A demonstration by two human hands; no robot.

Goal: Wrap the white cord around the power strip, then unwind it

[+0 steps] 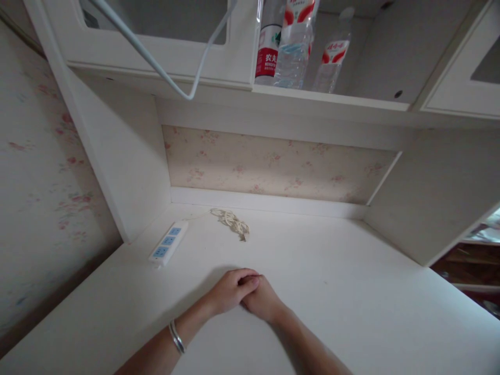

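My left hand (228, 291) and my right hand (263, 299) are clasped together on the white desktop (336, 312). The left fingers wrap over the front of the right hand, with the left thumb lying across it. The right hand looks closed, but its fingers are mostly hidden, so anything inside cannot be made out. A silver bangle (177, 337) circles my left wrist. Beyond the hands lies a white power strip (169, 244) with blue socket panels, angled on the left. Its thin cord leads to a tangled pale bundle of cable (233, 223) ending in a plug.
An overhead cabinet (332, 112) spans the back; its open shelf holds a red-labelled bottle (267, 54), a clear bottle (292, 65) and another clear bottle (333, 57). A white cable (156, 67) loops down at upper left. Side panels (117, 135) stand at both ends.
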